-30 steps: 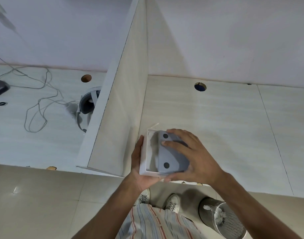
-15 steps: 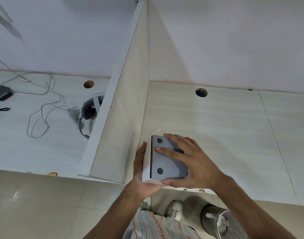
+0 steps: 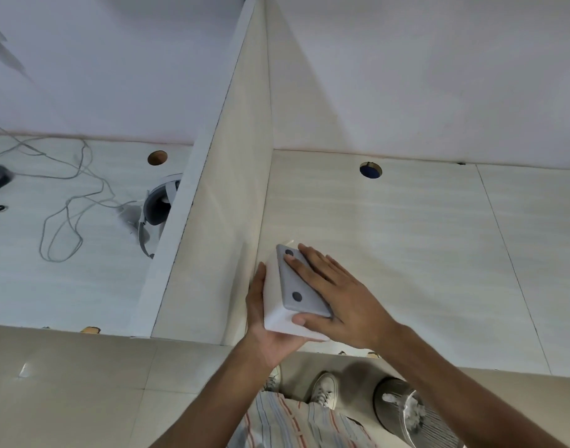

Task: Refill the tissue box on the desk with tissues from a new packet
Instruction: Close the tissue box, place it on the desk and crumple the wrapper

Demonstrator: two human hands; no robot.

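The white tissue box (image 3: 275,307) is upside down at the desk's front edge, close to the divider. Its grey base panel (image 3: 295,286) with two dark round pads faces up and sits flush in the box. My left hand (image 3: 261,315) grips the box's left side and near corner from below. My right hand (image 3: 335,292) lies flat on the grey panel, fingers spread, thumb against the near edge. No tissues or packet are in sight.
A tall divider panel (image 3: 219,195) stands just left of the box. The desk (image 3: 406,240) has a cable hole (image 3: 370,170). Beyond the divider lie a headset (image 3: 159,205) and loose cables (image 3: 67,202). A mesh waste bin (image 3: 413,415) stands on the floor at lower right.
The grey base panel was tilted inside the open box a second ago; it now sits flush. My right hand has flattened on it, and the box has tipped slightly toward me.
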